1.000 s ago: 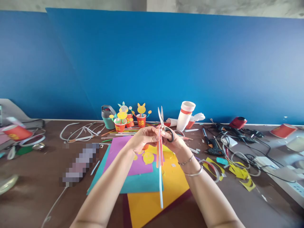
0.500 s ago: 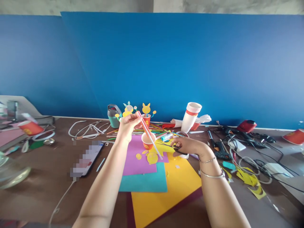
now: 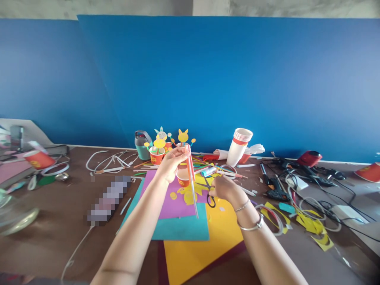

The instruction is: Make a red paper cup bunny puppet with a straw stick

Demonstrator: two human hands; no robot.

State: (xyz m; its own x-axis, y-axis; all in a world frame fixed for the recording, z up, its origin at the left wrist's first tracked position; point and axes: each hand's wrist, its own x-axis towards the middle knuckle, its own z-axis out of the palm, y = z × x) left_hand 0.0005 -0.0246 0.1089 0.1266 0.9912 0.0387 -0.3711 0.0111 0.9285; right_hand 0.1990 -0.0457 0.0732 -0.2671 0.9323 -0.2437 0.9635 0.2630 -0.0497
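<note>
My left hand [image 3: 172, 165] is closed around the upper part of some drinking straws [image 3: 192, 178], red toward the top and clear lower down, which hang over the paper. Scissors [image 3: 211, 201] with black handles are in my right hand [image 3: 223, 187], blades pointing left toward the straws. Behind the straws stands a red paper cup [image 3: 183, 180], partly covered by my left hand. Just in front of it, yellow paper cut-outs [image 3: 189, 195], one an animal head, lie on a purple sheet [image 3: 175, 209]. Teal paper [image 3: 181, 229] and orange-yellow paper [image 3: 204, 253] lie beneath.
Paper cups with animal figures [image 3: 156, 156] stand at the back, beside a teal bottle [image 3: 142, 145]. A tilted cup stack [image 3: 237, 148] is right of centre. Glue gun [image 3: 276, 191], cables and yellow scraps [image 3: 310, 222] crowd the right; a phone [image 3: 109, 202] lies left.
My left hand has moved right and slightly down, and the straws now hang more steeply. My right hand has shifted left and down with the scissors, closer to the straws.
</note>
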